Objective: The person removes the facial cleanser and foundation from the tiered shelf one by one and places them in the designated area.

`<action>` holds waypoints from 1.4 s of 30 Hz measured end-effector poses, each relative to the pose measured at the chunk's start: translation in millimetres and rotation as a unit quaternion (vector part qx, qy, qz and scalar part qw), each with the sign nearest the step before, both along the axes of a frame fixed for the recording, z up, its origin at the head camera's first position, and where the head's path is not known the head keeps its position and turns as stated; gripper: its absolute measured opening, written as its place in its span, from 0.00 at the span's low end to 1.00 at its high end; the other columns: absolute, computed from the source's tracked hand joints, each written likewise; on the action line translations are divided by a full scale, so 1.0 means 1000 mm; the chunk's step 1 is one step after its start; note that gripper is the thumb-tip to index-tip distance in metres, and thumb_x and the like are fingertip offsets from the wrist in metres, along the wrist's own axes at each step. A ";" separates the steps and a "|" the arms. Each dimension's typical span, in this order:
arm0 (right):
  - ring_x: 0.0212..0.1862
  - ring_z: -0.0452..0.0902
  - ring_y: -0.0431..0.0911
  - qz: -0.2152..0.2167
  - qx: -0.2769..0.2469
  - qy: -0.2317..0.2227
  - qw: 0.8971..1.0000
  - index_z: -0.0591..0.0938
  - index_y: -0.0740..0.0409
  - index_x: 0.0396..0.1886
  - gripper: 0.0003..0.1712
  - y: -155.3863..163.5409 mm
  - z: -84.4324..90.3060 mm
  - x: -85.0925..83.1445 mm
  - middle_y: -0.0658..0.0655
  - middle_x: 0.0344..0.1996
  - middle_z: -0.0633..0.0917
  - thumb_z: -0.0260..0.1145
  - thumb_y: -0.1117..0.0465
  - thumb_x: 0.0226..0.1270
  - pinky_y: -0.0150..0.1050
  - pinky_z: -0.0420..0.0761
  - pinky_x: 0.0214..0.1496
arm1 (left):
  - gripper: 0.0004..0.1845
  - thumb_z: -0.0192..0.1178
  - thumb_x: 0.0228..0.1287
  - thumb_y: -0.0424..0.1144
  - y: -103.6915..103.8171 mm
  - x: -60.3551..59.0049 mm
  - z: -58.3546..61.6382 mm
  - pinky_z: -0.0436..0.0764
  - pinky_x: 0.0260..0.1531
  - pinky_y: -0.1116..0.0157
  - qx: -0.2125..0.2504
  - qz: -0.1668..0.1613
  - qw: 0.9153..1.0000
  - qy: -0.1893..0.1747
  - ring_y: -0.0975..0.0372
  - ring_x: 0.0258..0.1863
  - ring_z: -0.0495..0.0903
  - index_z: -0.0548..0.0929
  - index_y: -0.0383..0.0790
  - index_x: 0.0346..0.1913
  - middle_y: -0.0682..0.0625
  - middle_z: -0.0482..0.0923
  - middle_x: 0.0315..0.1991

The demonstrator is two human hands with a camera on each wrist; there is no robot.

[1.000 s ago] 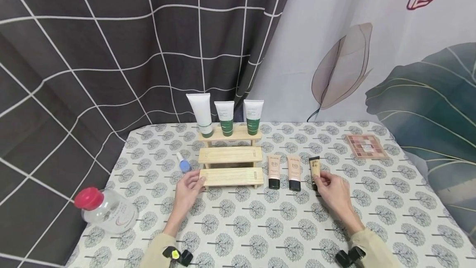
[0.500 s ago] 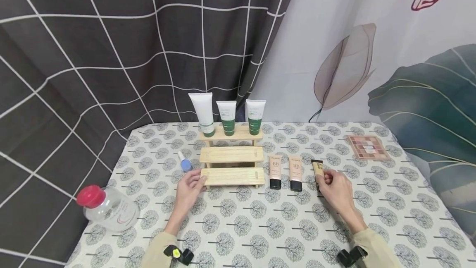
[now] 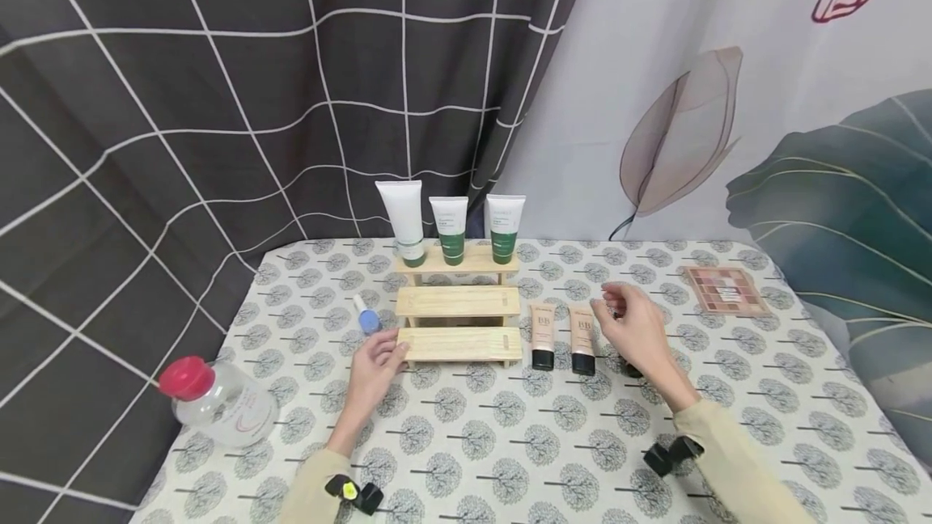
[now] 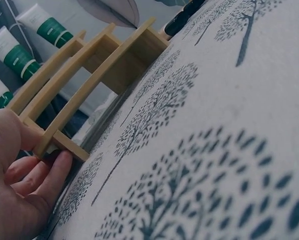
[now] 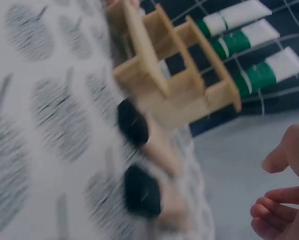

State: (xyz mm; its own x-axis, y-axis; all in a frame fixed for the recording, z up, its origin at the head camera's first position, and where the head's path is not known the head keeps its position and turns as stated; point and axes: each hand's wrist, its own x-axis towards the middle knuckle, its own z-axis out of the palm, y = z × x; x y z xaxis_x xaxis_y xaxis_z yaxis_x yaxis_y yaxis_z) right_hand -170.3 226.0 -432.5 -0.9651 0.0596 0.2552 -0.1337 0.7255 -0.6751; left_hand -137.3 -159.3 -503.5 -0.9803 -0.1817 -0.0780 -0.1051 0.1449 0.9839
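The wooden rack [image 3: 457, 310] stands near the back edge of the counter [image 3: 510, 443], left of its middle. Its top step carries three white-and-green tubes [image 3: 452, 222], so that tier looks filled; the middle and lowest steps are bare. Just right of the rack two BB tubes [image 3: 562, 335] stand cap-down on the counter, not yet on any step, and a dark tube [image 3: 632, 364] shows only as a sliver behind the right wrist. By that count roughly a third of the stocking seems done.

The left hand [image 3: 377, 362] pinches the lowest step's left end, thumb on top and fingers curled under, as the left wrist view shows. The right hand [image 3: 632, 326] hovers over the counter just right of the BB tubes, fingers loosely curled, gripping nothing.

The counter wears a pale cloth printed with small grey trees. A blue-capped bottle [image 3: 365, 315] lies left of the rack, a clear bottle with a red cap [image 3: 218, 401] sits near the left edge, and an eyeshadow palette [image 3: 725, 291] lies toward the back right corner. Behind hang a dark grid curtain [image 3: 218, 103] and a pale leaf-print curtain [image 3: 728, 103]
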 end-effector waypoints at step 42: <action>0.55 0.82 0.60 0.072 -0.173 0.029 0.982 0.75 0.67 0.61 0.22 -0.092 0.032 -0.075 0.69 0.54 0.84 0.66 0.62 0.72 0.53 0.85 0.63 | 0.22 0.63 0.70 0.33 0.000 0.002 -0.001 0.91 0.43 0.71 0.003 -0.003 1.000 0.005 0.64 0.40 0.86 0.75 0.28 0.63 0.31 0.82 0.52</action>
